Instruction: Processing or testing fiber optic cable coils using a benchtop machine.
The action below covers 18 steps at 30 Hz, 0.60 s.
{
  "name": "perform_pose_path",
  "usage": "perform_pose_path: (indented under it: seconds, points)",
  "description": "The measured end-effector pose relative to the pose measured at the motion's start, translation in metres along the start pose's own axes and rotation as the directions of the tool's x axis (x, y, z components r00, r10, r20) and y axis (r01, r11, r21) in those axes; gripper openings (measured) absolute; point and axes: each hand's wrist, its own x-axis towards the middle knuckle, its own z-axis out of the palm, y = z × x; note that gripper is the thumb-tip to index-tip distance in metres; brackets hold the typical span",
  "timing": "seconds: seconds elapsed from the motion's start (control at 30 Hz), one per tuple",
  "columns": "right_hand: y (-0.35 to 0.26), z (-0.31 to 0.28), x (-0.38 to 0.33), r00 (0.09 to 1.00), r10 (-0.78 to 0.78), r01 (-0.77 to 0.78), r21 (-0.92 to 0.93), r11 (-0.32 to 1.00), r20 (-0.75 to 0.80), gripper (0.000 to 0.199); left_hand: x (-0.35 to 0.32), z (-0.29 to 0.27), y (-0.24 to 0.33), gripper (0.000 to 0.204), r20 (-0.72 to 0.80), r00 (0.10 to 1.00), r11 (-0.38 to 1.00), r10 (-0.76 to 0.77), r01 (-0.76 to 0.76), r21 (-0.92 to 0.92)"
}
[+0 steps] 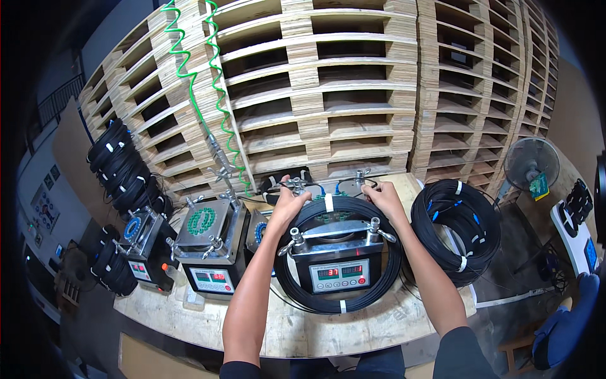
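A coil of black cable [396,265], tied with white bands, hangs around a metal bench machine [334,246] with a lit red display. Both my arms reach over to the machine's far side. My left hand [291,205] is closed at the back left, its fingers around a thin black cable end. Opposite it, my right hand [384,201] pinches another black cable end at the back right. Two blue connectors [322,189] sit between my hands, near the green ring of holders [331,216] on the machine's top. The raised coil partly hides that ring.
Similar machines [202,227] stand on the wooden table [303,331] to the left, beside a small bottle with an orange cap [169,270]. Another black cable coil [457,252] lies right. Stacked pallets [353,82] rise behind; green air hoses [183,54] hang down. A fan [531,165] stands far right.
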Motion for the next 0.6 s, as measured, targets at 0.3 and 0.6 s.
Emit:
perform_pose_path:
  seconds: [0.3, 0.6]
  points:
    - [-0.006, 0.002, 0.000, 0.999, -0.016, 0.016, -0.027, 1.000, -0.032, 0.042, 0.017, -0.005, -0.025, 0.069, -0.071, 0.993, 0.995, 0.094, -0.091, 0.045]
    - [-0.002, 0.004, 0.000, 0.998, 0.000, -0.015, 0.227, 0.974, 0.066, 0.025, 0.010, -0.005, -0.018, 0.084, -0.134, 0.991, 0.997, 0.031, -0.021, 0.077]
